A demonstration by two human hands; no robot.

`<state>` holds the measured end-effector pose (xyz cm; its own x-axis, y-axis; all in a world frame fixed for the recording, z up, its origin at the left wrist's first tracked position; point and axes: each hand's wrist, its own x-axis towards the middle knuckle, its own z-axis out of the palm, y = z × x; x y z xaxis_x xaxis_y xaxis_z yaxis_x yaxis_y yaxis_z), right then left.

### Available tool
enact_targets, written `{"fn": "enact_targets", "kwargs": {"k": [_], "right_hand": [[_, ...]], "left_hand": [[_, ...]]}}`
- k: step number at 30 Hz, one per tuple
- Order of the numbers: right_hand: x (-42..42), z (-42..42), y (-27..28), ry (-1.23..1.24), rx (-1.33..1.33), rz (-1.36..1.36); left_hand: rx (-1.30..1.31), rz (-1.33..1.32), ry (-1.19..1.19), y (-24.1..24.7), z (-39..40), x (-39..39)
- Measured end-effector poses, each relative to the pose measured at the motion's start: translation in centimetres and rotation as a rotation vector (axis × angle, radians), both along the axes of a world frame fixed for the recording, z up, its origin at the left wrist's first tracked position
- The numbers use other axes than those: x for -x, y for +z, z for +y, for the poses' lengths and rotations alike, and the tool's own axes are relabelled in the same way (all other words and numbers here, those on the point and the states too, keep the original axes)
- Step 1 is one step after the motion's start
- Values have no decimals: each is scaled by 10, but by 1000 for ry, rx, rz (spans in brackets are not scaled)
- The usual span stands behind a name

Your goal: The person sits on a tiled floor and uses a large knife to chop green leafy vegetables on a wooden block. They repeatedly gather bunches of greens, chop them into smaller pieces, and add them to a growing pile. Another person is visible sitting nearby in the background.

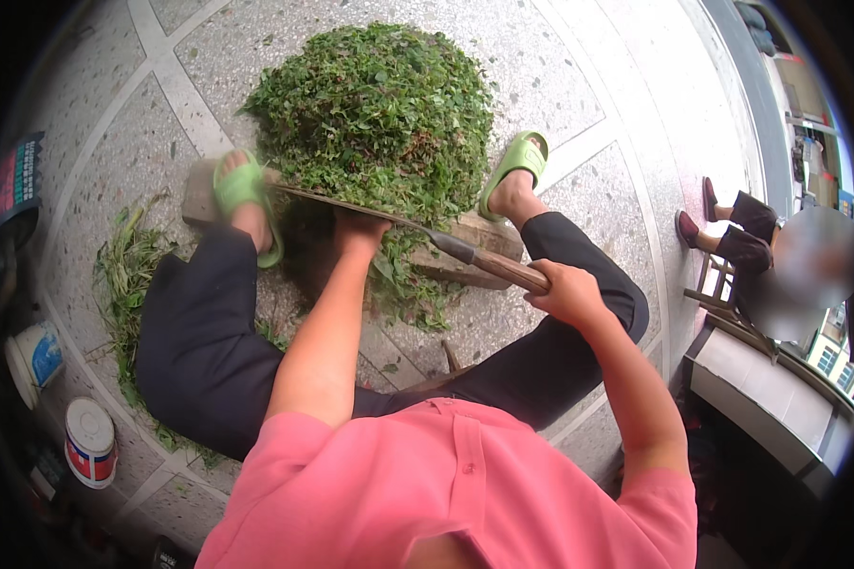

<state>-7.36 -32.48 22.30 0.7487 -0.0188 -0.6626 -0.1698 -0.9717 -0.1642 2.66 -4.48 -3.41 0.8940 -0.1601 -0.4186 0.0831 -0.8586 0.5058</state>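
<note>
My right hand (566, 290) is closed around the wooden handle of a long-bladed knife (450, 244). Its blade runs up and to the left, over a wooden board (462, 252) lying on the floor. Just below the blade is my left hand (358, 233), beside dark, blurred greens; the blade covers its fingers, so its grip cannot be made out. Beyond the blade rises a large heap of chopped green leaves (377, 107). More leaves (416, 291) hang over the board's near side.
My feet in green slides (238, 186) flank the heap, the left one on the board's end. Uncut stalks (128, 263) lie by my left leg. Two buckets (91, 441) stand at left. At right, a person (751, 235) sits on a chair near a low tiled ledge (761, 398).
</note>
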Motion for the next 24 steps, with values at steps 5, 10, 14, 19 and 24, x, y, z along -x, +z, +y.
{"fn": "enact_targets", "kwargs": {"k": [5, 10, 14, 19, 24], "right_hand": [[-7, -15, -49, -15, 113, 61], [-32, 35, 71, 24, -108, 70], [-54, 95, 157, 115, -225, -169], [-61, 124, 176, 216, -261, -259], [-35, 79, 126, 104, -128, -189]], "left_hand": [[82, 168, 70, -24, 11, 1], [142, 149, 79, -29, 21, 3], [289, 211, 281, 35, 5, -3], [278, 96, 213, -26, 7, -19], [133, -97, 64, -27, 13, -19]]}}
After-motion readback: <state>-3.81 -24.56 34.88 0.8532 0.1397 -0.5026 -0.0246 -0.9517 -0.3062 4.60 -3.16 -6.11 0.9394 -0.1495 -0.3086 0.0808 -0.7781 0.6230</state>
